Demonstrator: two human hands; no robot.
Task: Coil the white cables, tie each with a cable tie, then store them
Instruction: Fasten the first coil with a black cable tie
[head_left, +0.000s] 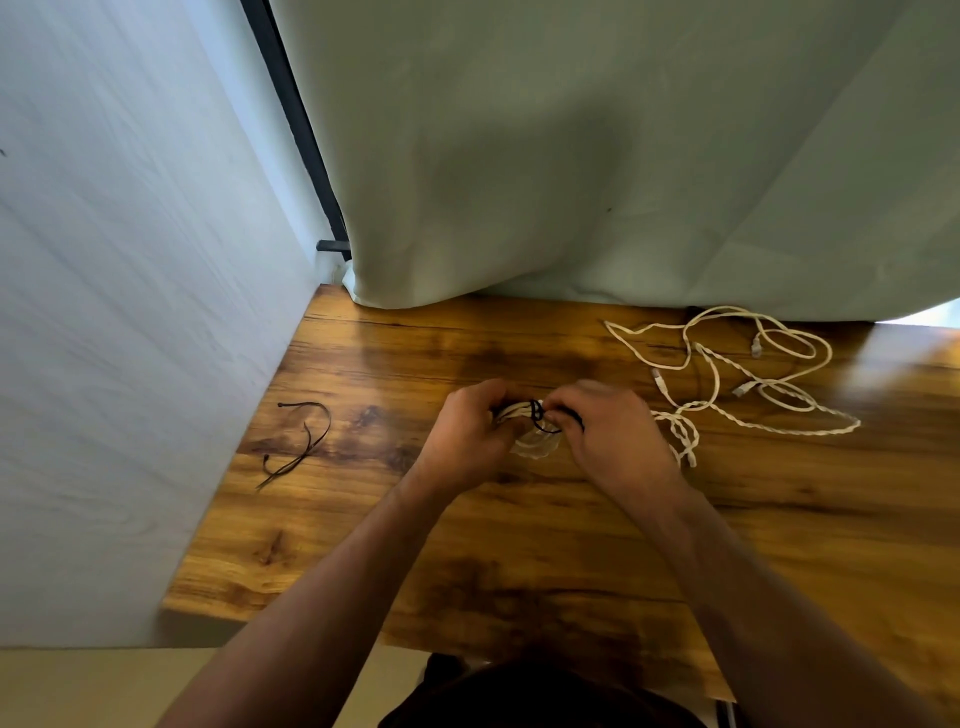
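A coiled white cable (535, 441) is held between both hands over the middle of the wooden table (363, 545). My left hand (467, 431) grips the left side of the coil. My right hand (608, 431) pinches a black cable tie (540, 415) that wraps around the coil. More white cables (748, 364) lie loose and tangled at the right back of the table, with one strand (680, 436) running close beside my right hand. Spare black cable ties (306, 441) lie on the table at the left.
A pale green cloth (597, 156) hangs at the back and touches the table's far edge. A light wall (130, 312) borders the table's left side. The table's near edge (291, 618) runs below my forearms.
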